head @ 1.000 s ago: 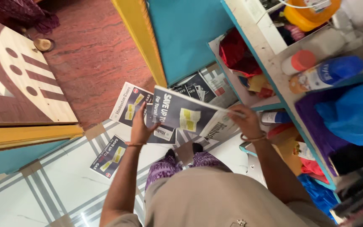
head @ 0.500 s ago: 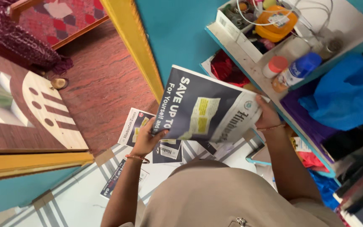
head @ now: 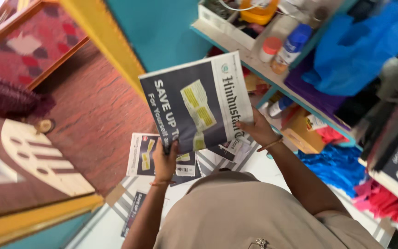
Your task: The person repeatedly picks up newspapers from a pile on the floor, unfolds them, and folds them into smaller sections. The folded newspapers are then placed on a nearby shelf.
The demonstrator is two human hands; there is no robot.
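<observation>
Place: a room in a home.
Walls: painted bright teal, with a yellow door frame, as homes have.
Shelf: just past the fingers, crammed with house things, such as a blue spray can, a small jar with an orange lid and a blue plastic bag.
Floor: red floor beyond the fingers, pale striped tiles below them, with newspaper sheets lying there.
Next room: a patterned red mat shows through the doorway.

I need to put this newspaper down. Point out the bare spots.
Bare red floor between the yellow door frame and the wooden door. Crowded: the shelf, and tiles below the newspaper, covered by papers.
</observation>
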